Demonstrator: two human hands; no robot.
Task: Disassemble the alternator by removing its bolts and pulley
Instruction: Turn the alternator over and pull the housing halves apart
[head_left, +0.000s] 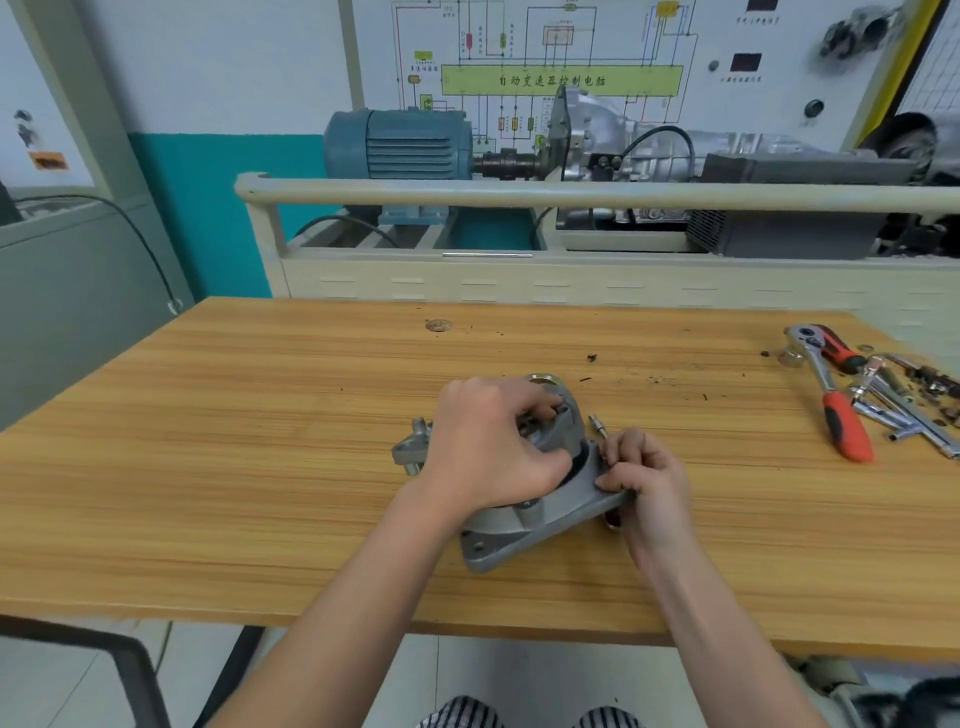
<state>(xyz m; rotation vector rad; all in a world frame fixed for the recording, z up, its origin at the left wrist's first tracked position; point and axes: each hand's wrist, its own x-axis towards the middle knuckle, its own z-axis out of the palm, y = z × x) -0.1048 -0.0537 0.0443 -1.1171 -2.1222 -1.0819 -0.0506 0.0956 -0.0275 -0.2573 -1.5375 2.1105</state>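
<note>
A grey cast-metal alternator housing (524, 525) lies on the wooden table (260, 467), in the middle near the front edge. My left hand (488, 447) grips its upper body from above, fingers curled over the top. My right hand (644, 483) pinches a thin metal tool or bolt (597, 423) whose silver tip sticks up beside the housing's right flange. A small red-and-metal piece shows under my right palm. A mounting ear (410, 449) juts out on the left. Much of the housing is hidden under my hands.
Red-handled ratchets (831, 384), sockets and extension bars (904, 410) lie at the table's right edge with small loose parts. A washer (438, 326) sits near the far edge. Behind the table stands a training rig with a blue motor (400, 143) and a rail.
</note>
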